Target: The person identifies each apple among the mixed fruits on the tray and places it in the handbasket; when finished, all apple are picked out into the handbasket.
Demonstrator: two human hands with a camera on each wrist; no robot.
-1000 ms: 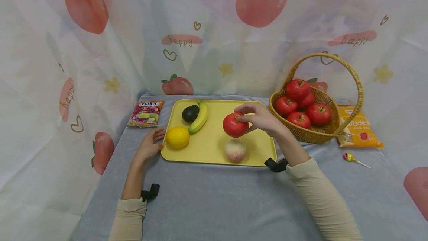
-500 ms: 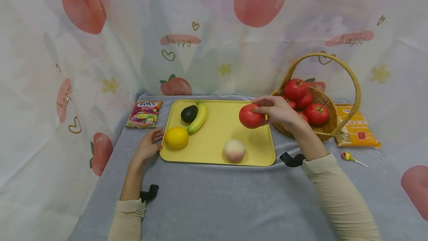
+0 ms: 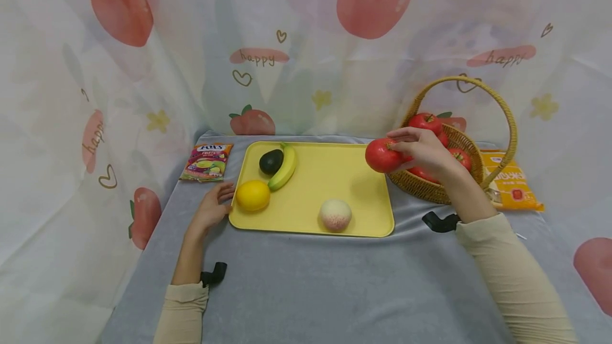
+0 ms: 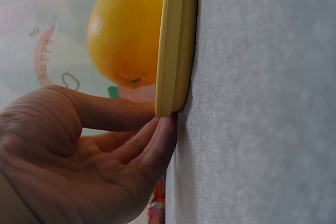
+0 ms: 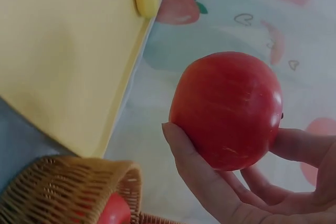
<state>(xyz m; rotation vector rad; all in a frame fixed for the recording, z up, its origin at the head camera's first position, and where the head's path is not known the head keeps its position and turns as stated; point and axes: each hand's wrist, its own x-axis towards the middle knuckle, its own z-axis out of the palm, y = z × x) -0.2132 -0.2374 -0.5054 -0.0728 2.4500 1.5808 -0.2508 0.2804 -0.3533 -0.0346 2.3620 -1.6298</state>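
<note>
A red apple (image 3: 384, 155) is held up in my right hand (image 3: 425, 150), between thumb and fingers, above the right end of the yellow tray (image 3: 306, 174) and beside the wicker basket (image 3: 421, 187). The right wrist view shows the apple (image 5: 226, 111) gripped from below and the side. My left hand (image 3: 212, 208) touches the tray's left edge with thumb and fingertips. In the left wrist view, the tray rim (image 4: 173, 51) meets the thumb. On the tray lie an orange (image 3: 253, 195), a banana (image 3: 284, 169), an avocado (image 3: 271, 162) and a peach (image 3: 336, 215).
More red apples (image 3: 425, 122) fill the basket, partly hidden by my right hand; its tall handle arches above. An orange-yellow packet (image 3: 518, 190) lies behind the basket's right side. A candy bag (image 3: 207, 162) lies at the back left. My right sleeve mostly hides a lollipop stick (image 3: 521, 236).
My right hand has carried the apple rightward and slightly up, from above the peach to the basket's side. The right forearm now covers most of the lollipop. My left hand stays put.
</note>
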